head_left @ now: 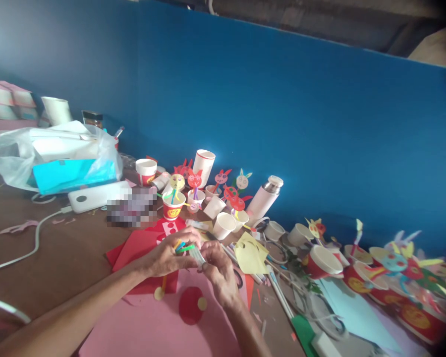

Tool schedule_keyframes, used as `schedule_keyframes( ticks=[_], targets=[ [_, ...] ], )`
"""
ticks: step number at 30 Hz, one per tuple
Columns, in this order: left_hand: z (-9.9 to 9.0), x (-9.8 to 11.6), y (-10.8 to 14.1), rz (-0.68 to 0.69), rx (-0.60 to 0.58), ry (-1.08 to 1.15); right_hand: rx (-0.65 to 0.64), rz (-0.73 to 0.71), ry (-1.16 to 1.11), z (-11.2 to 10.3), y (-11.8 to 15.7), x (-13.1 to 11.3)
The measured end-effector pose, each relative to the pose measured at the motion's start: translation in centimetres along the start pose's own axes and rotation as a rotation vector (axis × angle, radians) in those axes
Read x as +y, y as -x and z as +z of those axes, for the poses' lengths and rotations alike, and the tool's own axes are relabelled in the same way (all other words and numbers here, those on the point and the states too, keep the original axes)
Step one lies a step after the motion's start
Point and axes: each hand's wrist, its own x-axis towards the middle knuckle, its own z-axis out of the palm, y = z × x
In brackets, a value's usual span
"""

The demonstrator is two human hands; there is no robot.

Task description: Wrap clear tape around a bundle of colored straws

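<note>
My left hand (174, 254) and my right hand (218, 272) are close together over pink and red paper, fingers closed. Between their fingertips is a small whitish, partly see-through piece (197, 256); its kind is unclear. Narrow coloured strips, green (186, 249), orange and blue, stick out from the fingers of my left hand. Below the hands, a red paper disc (191, 306) lies on the pink paper (159, 327), with a small yellow disc (202, 304) at its edge. Another small yellow disc (159, 293) joins a yellow strip on the left.
Paper cups (225, 225) with paper animal faces (195, 178) stand behind. A thermos flask (265, 200) leans near the blue wall. Yellow paper (250, 253), cables and scraps lie right; more decorated cups (323, 262) stand beyond. A plastic bag (18, 158) and white device (96, 197) are left.
</note>
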Motion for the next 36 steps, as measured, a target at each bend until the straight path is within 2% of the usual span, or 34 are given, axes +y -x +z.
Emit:
schedule_keyframes(
  ticks=[7,24,32,36],
  targets=[
    [0.2,-0.4,0.03,-0.05,0.005,0.02,0.025,-0.058,0.038,0.04,0.28,0.04],
    [0.34,-0.44,0.01,-0.035,-0.012,-0.019,0.009,-0.046,0.099,-0.04,0.5,0.2],
    [-0.02,-0.33,-0.02,-0.058,0.0,0.043,-0.008,-0.002,-0.022,0.27,0.46,0.13],
    [0.02,-0.33,-0.02,-0.082,-0.001,0.067,0.026,0.01,-0.057,0.74,0.47,0.8]
  ],
)
